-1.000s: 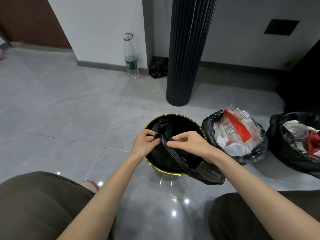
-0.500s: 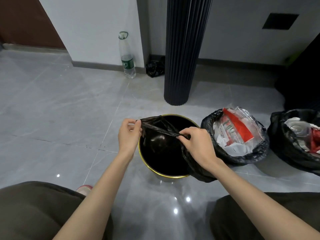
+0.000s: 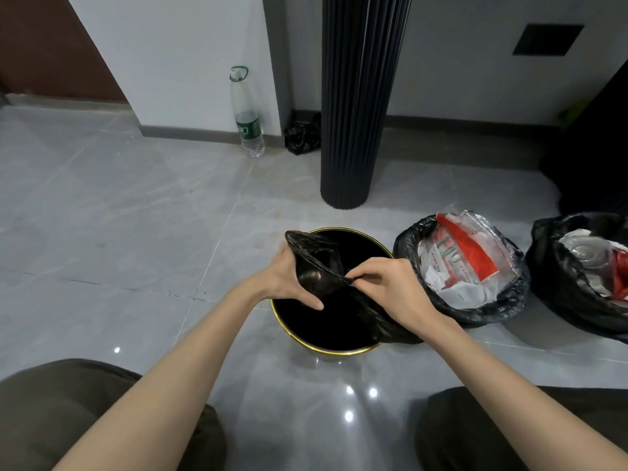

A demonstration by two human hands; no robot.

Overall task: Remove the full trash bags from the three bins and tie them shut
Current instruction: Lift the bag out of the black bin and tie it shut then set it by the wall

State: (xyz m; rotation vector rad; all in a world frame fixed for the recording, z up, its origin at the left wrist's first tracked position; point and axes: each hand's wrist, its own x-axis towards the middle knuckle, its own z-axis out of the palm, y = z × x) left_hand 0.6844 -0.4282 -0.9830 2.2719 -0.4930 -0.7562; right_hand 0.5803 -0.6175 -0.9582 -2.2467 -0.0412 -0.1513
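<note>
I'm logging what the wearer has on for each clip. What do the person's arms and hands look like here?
Both forearms are bare, with no sleeves in view. The left hand and right hand wear no gloves, and no rings, watch or bracelets are visible.

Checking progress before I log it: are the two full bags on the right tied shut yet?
No, both full bags gape open, with wrappers and trash showing at their mouths.
</note>
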